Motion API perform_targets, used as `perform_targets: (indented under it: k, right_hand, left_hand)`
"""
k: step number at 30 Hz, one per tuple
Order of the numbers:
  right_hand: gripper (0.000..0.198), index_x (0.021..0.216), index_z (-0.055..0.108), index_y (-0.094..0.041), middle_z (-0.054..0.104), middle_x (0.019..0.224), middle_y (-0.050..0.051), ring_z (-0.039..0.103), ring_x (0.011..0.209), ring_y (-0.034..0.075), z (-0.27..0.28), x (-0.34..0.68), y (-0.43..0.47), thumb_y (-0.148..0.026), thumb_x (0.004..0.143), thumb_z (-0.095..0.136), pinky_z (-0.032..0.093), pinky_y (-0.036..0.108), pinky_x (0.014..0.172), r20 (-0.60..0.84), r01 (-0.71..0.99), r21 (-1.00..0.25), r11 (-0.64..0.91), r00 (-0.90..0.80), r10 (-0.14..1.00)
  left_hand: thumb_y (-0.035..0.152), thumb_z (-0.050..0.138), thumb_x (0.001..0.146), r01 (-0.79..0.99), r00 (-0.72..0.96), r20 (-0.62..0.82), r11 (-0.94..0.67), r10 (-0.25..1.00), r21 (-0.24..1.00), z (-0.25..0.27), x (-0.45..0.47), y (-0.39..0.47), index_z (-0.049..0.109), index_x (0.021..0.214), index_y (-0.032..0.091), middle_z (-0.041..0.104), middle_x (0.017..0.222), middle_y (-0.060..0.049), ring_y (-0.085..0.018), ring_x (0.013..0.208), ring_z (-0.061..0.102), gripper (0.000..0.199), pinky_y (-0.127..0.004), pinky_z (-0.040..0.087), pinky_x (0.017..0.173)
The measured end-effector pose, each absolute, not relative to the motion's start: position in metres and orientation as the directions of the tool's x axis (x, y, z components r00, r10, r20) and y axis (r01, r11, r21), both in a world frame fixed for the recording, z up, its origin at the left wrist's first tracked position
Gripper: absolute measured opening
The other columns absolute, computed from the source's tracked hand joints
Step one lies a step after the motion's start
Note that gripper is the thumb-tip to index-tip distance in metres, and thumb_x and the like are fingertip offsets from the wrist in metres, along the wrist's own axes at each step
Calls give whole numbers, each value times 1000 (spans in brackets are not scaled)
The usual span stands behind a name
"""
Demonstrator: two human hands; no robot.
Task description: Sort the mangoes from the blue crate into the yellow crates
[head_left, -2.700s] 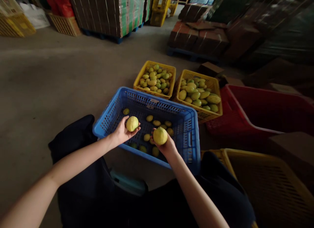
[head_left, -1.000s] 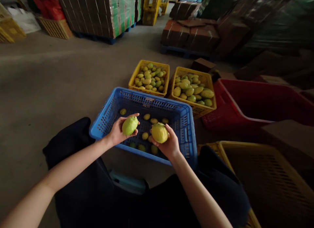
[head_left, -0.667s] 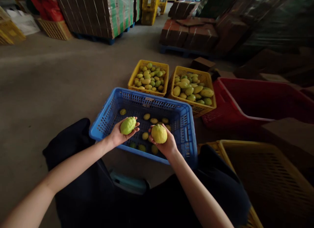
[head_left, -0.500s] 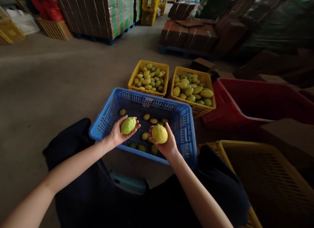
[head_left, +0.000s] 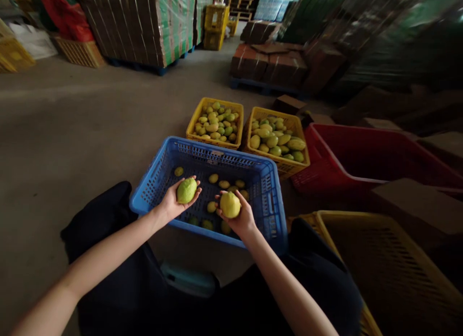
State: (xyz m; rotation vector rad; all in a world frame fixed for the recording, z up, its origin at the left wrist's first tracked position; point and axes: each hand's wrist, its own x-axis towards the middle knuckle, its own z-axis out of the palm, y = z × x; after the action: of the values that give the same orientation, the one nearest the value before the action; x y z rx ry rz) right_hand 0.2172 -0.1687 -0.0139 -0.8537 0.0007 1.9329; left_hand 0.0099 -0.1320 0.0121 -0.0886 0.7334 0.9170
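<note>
My left hand (head_left: 172, 202) cups a bumpy green lemon-like fruit (head_left: 187, 190), palm turned up and fingers beneath it. A rounder yellow lemon-like fruit (head_left: 230, 205) rests in my right hand (head_left: 243, 221), with the fingers curled round its far side. Both hands are over a blue plastic crate (head_left: 269, 232). Several smaller yellow and green fruits lie spread on the crate's floor, among them a yellow one (head_left: 213, 178) between my hands and a lone greenish one (head_left: 178, 171) at the left. My right hand and its fruit hide part of the crate's contents.
Behind the blue crate stand two yellow crates, left (head_left: 188, 133) and right (head_left: 307, 155), full of green-yellow fruit. A large red bin (head_left: 318, 169) is to the right, a yellow crate (head_left: 321, 217) near my right knee. Wrapped carton stacks (head_left: 173, 27) stand farther back on the concrete floor.
The view has tilted up slightly, so the crates sit lower in the picture. My right hand has turned the yellow fruit a little. Both hands keep hold of their fruits.
</note>
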Motion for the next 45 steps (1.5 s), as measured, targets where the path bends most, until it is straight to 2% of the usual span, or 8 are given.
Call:
perform_targets:
  k: [7, 16, 21, 27, 33, 39, 42, 45]
  right_hand:
    - [25, 80, 60, -15, 66, 61, 5, 62, 51, 16, -43, 213, -164, -33, 88, 45, 46, 21, 41, -766, -766, -318, -558, -140, 628]
    - [24, 77, 57, -14, 62, 51, 5, 59, 43, 16, -63, 200, -167, -35, 85, 50, 44, 21, 37, -881, -704, -290, -649, -69, 469]
    - [23, 77, 57, -16, 64, 54, 4, 60, 45, 14, -62, 202, -162, -36, 85, 51, 45, 20, 39, -869, -706, -325, -630, -40, 493]
    - [21, 76, 55, -17, 64, 54, 2, 59, 45, 14, -40, 218, -147, -34, 86, 48, 43, 20, 39, -780, -759, -377, -531, -50, 624]
    - [18, 79, 58, -16, 65, 56, 3, 59, 46, 15, -12, 225, -157, -31, 85, 49, 43, 21, 40, -725, -771, -398, -497, -67, 686]
    - [19, 79, 59, -17, 65, 57, 3, 59, 46, 15, 1, 231, -164, -32, 84, 49, 42, 22, 41, -716, -795, -375, -477, -78, 693]
    - [22, 78, 59, -16, 65, 59, 4, 59, 46, 15, 6, 231, -163, -34, 84, 49, 42, 23, 41, -692, -792, -382, -475, -96, 716]
    - [21, 79, 59, -16, 64, 59, 3, 60, 46, 16, 4, 227, -162, -34, 84, 50, 43, 24, 42, -688, -786, -373, -493, -122, 715]
  left_hand:
    - [20, 47, 86, -815, 246, -665, 522, 705, 252, 13, 8, -117, 64, 95, 12, 69, 75, -8, -18, 68, 68, 20, -27, 58, 57]
    - [20, 49, 84, -831, 300, -614, 516, 730, 208, 26, 0, -110, 64, 93, 13, 70, 75, -7, -17, 68, 68, 19, -26, 57, 56]
    - [20, 52, 83, -795, 281, -624, 541, 729, 274, 4, 7, -116, 63, 93, 14, 70, 76, -7, -17, 64, 68, 16, -25, 56, 54]
    - [21, 46, 87, -647, 77, -847, 672, 526, 359, -60, 23, -132, 55, 78, 14, 58, 51, -2, -14, 44, 58, 14, -21, 49, 42]
    - [29, 39, 94, -603, -97, -689, 508, 719, 615, -6, 43, -41, 54, 99, 19, 62, 73, 3, -7, 57, 60, 19, -20, 52, 64]
    - [48, 22, 95, -290, -163, -533, 476, 830, 830, 49, 41, 51, 51, 113, 15, 50, 129, -13, -16, 86, 65, 47, -25, 50, 72]
    - [39, 30, 93, -26, -115, -544, 545, 831, 838, 23, 23, 21, 56, 97, 16, 54, 124, -14, -18, 90, 65, 35, -30, 49, 78]
    - [26, 57, 77, 290, -12, -616, 592, 788, 752, -11, -2, -33, 58, 70, 17, 65, 92, -8, -26, 91, 65, 12, -43, 45, 87]
